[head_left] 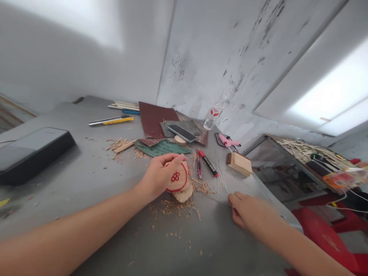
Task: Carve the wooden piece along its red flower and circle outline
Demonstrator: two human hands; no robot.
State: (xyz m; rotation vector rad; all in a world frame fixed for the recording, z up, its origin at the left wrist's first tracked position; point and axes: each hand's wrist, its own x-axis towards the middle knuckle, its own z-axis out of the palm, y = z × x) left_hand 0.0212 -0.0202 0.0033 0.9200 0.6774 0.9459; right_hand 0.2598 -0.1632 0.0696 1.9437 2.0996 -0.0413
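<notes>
Nearest to the camera, the left forearm (86, 226) and the right forearm (293, 245) were angled inward over the grey tabletop (115, 249). By the right hand (250, 212), a thin pale strand (215, 199) was met at its near end by curled fingers; whether it was truly pinched could not be told. Its long axis was directed leftward and slightly away, toward the wooden disc (182, 182).

That disc was gripped by the left hand (158, 176), with the thumb laid over its far part. It was placed just right of the left palm, and to the left of and a little beyond the right fingers, so the left hand was clearly the nearer one. Its face, marked with a red ring and flower, was turned up toward the camera; being round, no long axis was offered by it. From beneath its near edge a second wooden piece (184, 196) was exposed, surrounded by shavings (175, 207).

Beyond the strand, the red-capped marker (209, 165) and a slim pen (199, 165) were set side by side. Farther off, green sandpaper (165, 147), a phone (182, 133) and a clear bottle (212, 118) were seen.
</notes>
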